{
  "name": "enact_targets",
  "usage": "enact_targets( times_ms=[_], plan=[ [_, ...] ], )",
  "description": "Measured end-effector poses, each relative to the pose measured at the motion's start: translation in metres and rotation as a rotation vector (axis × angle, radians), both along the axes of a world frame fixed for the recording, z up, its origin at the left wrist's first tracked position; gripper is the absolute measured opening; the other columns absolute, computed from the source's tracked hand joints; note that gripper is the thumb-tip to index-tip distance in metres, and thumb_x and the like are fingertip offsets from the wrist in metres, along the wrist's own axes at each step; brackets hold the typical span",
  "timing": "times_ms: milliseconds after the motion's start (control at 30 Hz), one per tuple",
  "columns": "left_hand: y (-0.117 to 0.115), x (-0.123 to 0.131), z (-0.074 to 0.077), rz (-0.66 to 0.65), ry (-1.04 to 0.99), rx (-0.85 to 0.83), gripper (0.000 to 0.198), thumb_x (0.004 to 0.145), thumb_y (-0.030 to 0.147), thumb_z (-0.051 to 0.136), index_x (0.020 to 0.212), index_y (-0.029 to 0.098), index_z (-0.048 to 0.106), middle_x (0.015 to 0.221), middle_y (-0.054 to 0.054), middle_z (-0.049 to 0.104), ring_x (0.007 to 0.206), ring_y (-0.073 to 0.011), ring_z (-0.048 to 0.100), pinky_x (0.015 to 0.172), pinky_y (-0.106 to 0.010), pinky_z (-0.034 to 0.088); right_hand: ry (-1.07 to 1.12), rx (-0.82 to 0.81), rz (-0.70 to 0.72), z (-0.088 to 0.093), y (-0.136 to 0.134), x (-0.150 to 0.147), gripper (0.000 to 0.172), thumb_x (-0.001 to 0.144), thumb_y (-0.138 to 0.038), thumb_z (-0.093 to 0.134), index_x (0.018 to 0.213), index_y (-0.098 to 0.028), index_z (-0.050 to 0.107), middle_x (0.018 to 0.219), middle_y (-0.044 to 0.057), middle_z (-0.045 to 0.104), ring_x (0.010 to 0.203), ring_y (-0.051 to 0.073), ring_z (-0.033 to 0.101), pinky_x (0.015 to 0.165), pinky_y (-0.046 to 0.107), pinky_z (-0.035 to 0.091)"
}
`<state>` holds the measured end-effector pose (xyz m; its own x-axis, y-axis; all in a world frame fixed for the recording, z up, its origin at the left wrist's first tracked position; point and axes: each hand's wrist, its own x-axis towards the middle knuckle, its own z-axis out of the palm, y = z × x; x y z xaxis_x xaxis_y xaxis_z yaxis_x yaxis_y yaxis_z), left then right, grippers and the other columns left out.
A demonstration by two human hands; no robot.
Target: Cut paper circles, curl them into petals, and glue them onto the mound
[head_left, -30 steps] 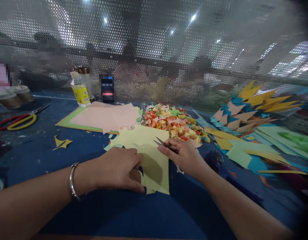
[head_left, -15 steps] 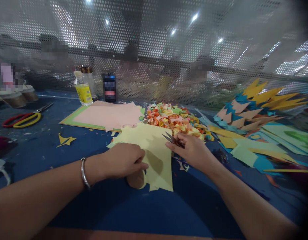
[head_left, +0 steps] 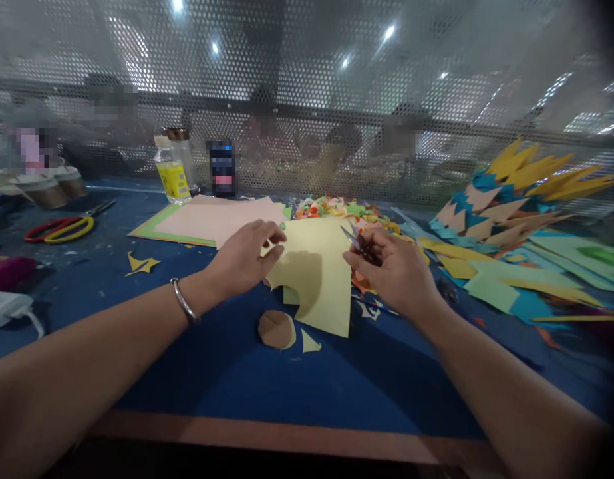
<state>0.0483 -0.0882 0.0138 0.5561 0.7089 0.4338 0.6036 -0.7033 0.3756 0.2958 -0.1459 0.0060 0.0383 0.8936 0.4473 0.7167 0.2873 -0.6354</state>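
Observation:
A sheet of pale yellow paper [head_left: 324, 293] with curved bites cut from its left side is in front of me. My left hand [head_left: 249, 256], wearing a silver bangle, is at its left edge, thumb and fingers parted. Small scissors [head_left: 350, 235] are in my right hand [head_left: 394, 263], blades slightly apart by the sheet's right edge. The hand hides much of their handles. Nearer me lies a brown disc [head_left: 275, 328] over a pale yellow piece [head_left: 293, 332]. Beside them rests a pointed yellow scrap [head_left: 310, 342].
Pink paper [head_left: 221, 216] tops a stack behind my left hand. Colourful paper bits [head_left: 331, 207] are heaped behind the yellow sheet. Red-and-yellow-handled scissors [head_left: 70, 228], a bottle [head_left: 171, 176] and a phone [head_left: 221, 169] stand or lie farther back. Layered spiky paper [head_left: 486, 206] is right.
My left hand has lifted off the brown disc and moved away from me, its fingers loosening. The yellow sheet has shifted slightly farther off, leaving the disc and pointed scrap uncovered.

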Motion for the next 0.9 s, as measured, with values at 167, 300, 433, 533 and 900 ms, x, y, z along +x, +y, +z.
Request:
enact_targets(
  times_ms=[167, 300, 433, 533, 900],
  plan=[
    [0.027, -0.012, -0.012, 0.112, -0.182, -0.148, 0.048, 0.083, 0.032, 0.057, 0.126, 0.013, 0.045, 0.124, -0.017, 0.054, 0.104, -0.0230, 0.057, 0.085, -0.036, 0.048, 0.013, 0.184, -0.042, 0.007, -0.006, 0.002, 0.013, 0.083, -0.032, 0.061, 0.082, -0.021, 0.053, 0.068, -0.001, 0.052, 0.058, 0.013, 0.047, 0.056, 0.028, 0.038],
    [0.038, -0.011, -0.019, 0.085, -0.249, -0.441, 0.055, 0.082, 0.031, 0.059, 0.131, 0.012, 0.043, 0.120, -0.017, 0.060, 0.101, -0.0223, 0.061, 0.085, -0.037, 0.049, 0.001, 0.203, -0.050, 0.009, -0.009, 0.004, 0.014, 0.084, -0.033, 0.061, 0.085, -0.022, 0.053, 0.065, -0.002, 0.050, 0.054, 0.012, 0.046, 0.051, 0.028, 0.036],
    [0.041, -0.008, -0.021, 0.080, -0.356, -0.489, 0.065, 0.079, 0.034, 0.064, 0.136, 0.014, 0.039, 0.129, -0.018, 0.054, 0.104, -0.0230, 0.060, 0.084, -0.037, 0.050, 0.017, 0.244, -0.054, 0.012, -0.011, 0.004, 0.014, 0.084, -0.033, 0.062, 0.085, -0.022, 0.053, 0.070, 0.000, 0.053, 0.055, 0.012, 0.048, 0.053, 0.029, 0.039],
    [0.042, -0.008, -0.022, 0.170, -0.411, -0.458, 0.072, 0.076, 0.035, 0.069, 0.137, 0.016, 0.037, 0.136, -0.020, 0.047, 0.106, -0.0245, 0.057, 0.086, -0.040, 0.049, 0.061, 0.285, -0.070, 0.015, -0.014, 0.002, 0.015, 0.083, -0.034, 0.063, 0.084, -0.023, 0.053, 0.068, -0.001, 0.053, 0.054, 0.012, 0.049, 0.053, 0.030, 0.041],
    [0.029, 0.001, -0.005, -0.110, -0.893, -0.811, 0.028, 0.064, 0.022, 0.078, 0.083, 0.015, 0.059, 0.082, -0.001, 0.060, 0.078, -0.0129, 0.057, 0.077, -0.030, 0.043, 0.259, 0.425, 0.001, 0.020, -0.013, 0.002, 0.016, 0.079, -0.029, 0.069, 0.083, -0.021, 0.056, 0.066, -0.004, 0.054, 0.044, 0.009, 0.053, 0.042, 0.024, 0.046]
  ],
)
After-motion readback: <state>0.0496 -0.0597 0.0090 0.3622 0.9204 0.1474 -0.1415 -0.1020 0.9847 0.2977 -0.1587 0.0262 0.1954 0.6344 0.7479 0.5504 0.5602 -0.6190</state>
